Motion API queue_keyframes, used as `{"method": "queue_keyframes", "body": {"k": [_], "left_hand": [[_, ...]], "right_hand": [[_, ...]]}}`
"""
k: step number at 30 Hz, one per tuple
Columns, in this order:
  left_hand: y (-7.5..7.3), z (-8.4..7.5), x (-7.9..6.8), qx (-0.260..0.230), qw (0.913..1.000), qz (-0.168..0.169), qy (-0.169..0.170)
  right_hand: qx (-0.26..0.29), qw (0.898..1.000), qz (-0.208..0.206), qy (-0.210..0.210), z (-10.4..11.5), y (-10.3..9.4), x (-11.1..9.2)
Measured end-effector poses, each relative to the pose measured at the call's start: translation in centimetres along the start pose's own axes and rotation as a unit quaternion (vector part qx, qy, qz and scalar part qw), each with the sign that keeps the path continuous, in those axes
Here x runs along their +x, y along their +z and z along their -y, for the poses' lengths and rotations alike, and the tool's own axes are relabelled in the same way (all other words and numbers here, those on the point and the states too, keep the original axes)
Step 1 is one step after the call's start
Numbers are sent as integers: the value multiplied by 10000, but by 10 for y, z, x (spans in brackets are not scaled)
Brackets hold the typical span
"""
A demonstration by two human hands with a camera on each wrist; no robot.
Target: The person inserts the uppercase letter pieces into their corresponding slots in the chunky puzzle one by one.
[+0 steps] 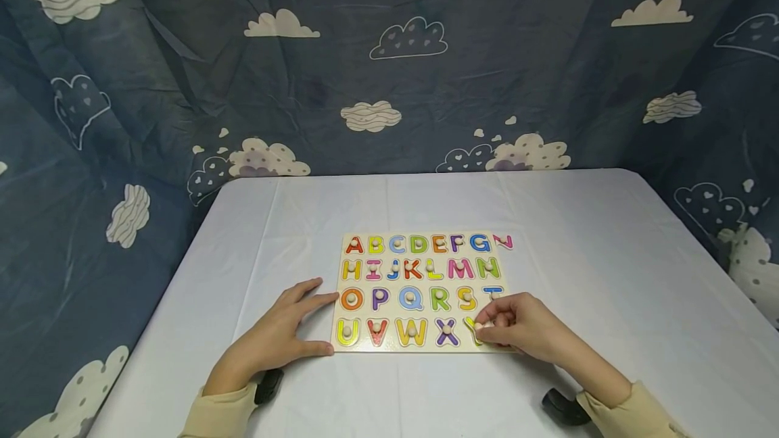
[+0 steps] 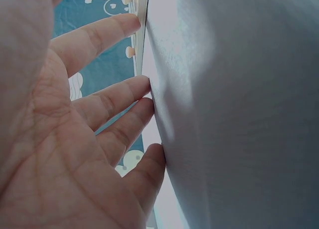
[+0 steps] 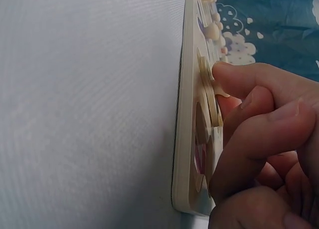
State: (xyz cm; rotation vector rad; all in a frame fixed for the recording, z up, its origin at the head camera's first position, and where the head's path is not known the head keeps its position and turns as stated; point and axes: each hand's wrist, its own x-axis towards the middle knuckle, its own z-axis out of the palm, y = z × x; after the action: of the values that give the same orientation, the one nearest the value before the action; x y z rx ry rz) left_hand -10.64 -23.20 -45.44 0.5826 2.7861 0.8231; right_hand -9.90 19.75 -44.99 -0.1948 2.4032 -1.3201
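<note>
A wooden alphabet puzzle board [image 1: 393, 309] lies on the white-covered table, with colourful knobbed letters in its rows. My right hand [image 1: 520, 323] pinches the yellow letter Y piece [image 1: 470, 324] by its knob, at the lower right of the board. In the right wrist view, the Y piece [image 3: 209, 92] sits tilted in or over its slot, part of it raised above the board's face. My left hand [image 1: 276, 330] is spread at the board's left side, thumb and index fingertip at its edge. The left wrist view shows its other fingertips on the cloth.
A pink letter Z piece [image 1: 502, 242] lies turned sideways at the board's upper right corner. An unfilled recess with pink inside [image 3: 200, 156] shows beside the Y in the right wrist view. A dark cloud-patterned curtain [image 1: 328, 86] hangs behind the table [image 1: 578, 242].
</note>
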Motion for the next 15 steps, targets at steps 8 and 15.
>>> {"method": "queue_keyframes", "body": {"k": [8,15], "left_hand": [[0,-2,0,-31,10000,33,-81],[-1,-3,0,-17,10000,36,-82]], "right_hand": [[-109,9997,-188,107,2,5,-4],[-183,9993,-298,126,2,7,-6]]}}
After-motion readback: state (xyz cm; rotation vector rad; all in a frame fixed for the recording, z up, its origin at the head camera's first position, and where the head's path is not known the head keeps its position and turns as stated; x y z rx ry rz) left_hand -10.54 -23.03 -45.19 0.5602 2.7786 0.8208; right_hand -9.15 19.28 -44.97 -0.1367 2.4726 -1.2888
